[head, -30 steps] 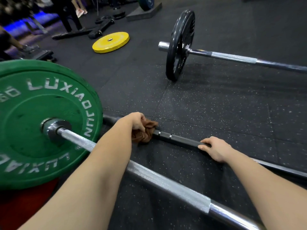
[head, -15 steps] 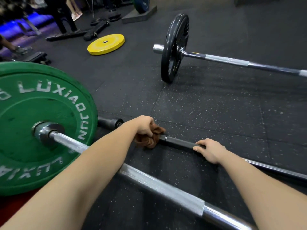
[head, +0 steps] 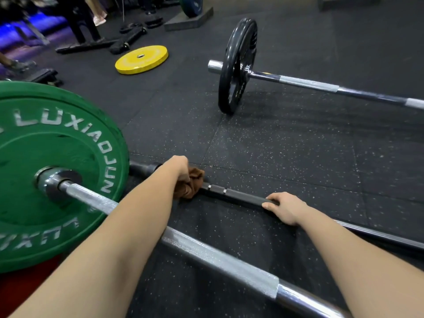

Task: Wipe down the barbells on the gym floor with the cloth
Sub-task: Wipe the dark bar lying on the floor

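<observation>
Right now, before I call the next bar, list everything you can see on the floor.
black barbell: one, black, lying mid-floor.
cloth: one, brown, bunched around the black barbell.
silver barbell: one, chrome, nearest, running to lower right.
green plate: one, green, on the silver barbell, left.
far barbell: one, silver, upper right.
black plate: one, black, upright on the far barbell.
yellow plate: one, yellow, flat, upper left.
blue plate: one, blue, top centre.
floor: one, black speckled rubber, throughout.
left hand: one, gripping the cloth.
right hand: one, holding the black barbell right of the cloth.
</observation>
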`<state>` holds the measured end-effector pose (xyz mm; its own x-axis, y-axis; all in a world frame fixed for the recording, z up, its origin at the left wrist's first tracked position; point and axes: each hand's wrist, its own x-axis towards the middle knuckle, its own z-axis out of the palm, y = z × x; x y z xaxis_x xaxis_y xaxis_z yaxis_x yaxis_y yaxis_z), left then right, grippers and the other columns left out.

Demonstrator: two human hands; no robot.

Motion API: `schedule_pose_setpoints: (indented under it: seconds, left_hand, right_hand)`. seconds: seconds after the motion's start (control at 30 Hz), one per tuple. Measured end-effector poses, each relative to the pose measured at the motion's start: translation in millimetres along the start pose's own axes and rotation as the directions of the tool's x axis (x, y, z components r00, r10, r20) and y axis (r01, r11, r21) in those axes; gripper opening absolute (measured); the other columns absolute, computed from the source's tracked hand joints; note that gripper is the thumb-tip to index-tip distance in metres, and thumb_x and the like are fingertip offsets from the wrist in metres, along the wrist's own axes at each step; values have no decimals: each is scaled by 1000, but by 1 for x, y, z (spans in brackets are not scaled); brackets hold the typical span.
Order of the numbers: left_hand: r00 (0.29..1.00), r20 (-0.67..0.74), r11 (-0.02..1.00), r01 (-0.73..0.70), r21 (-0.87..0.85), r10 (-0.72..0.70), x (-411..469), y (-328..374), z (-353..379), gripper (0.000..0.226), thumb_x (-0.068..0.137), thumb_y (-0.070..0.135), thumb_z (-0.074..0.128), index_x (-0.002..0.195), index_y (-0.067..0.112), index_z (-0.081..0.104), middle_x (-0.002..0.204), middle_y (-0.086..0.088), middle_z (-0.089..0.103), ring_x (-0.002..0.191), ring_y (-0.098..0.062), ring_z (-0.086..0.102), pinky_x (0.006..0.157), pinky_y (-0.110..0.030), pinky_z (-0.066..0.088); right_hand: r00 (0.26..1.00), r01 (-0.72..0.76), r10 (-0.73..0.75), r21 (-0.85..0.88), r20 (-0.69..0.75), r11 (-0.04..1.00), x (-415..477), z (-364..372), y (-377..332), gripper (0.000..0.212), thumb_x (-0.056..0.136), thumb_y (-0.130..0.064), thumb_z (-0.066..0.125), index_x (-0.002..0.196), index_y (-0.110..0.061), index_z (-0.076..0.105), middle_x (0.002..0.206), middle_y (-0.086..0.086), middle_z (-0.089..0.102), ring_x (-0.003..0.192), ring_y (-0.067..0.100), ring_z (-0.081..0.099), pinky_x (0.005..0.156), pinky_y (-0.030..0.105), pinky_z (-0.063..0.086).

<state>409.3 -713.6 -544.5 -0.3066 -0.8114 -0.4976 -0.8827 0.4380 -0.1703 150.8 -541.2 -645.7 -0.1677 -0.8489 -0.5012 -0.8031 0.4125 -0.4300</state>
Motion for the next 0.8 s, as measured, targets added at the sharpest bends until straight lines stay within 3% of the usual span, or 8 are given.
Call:
schedule_pose_setpoints:
  seconds: [0.07,0.13,0.3,0.57,0.7,0.8]
  left_hand:
    - [998,8,982,69,-176,-69,0,3,7,29,90,22,73,117,14,65,113,-5,68,95,-15,67,71,-21,46]
    - [1000,-2,978,-3,-211,3,-3,19,9,35,83,28,77,114,17,67,108,-1,66,107,-23,63,76,-25,43]
    - [973,-25,921,-227,-317,231,-4,76,14,33,79,32,81,109,27,67,106,3,65,99,-20,60,78,-26,44]
    - [1000,-10,957,16,-289,-20,7,20,8,32,82,31,78,112,22,70,101,-2,65,92,-23,59,75,-28,44]
    - [998,-19,971,-58,-230,56,2,31,10,21,82,29,74,100,20,66,104,-6,70,94,-27,62,74,-30,47]
    - [985,-5,969,-172,-180,174,-9,65,7,27,84,32,73,107,18,66,112,-6,70,102,-28,63,80,-31,51]
  right_hand:
    - [1000,5,-5,1,2,1000,1,1,1,30,101,-55,51,123,-37,62,118,-7,65,122,25,57,105,41,40]
    - [1000,5,-5,2,-2,1000,2,1,2,29,101,-54,51,121,-37,62,117,-8,65,120,24,57,105,41,40]
    - [1000,-4,4,-17,-15,1000,1,0,0,33,102,-55,50,127,-36,61,124,-6,64,123,25,56,106,41,40]
    - [1000,-10,10,-20,-1,1000,-1,0,-3,30,103,-52,48,124,-36,62,121,-7,65,122,24,56,103,40,38]
    - [1000,-13,13,-30,2,999,-3,-2,-5,31,104,-52,47,126,-35,61,123,-6,65,122,25,56,102,40,38]
    - [1000,-19,19,-68,-5,998,-7,-3,-11,36,105,-51,46,132,-33,59,132,-3,61,126,26,53,104,42,38]
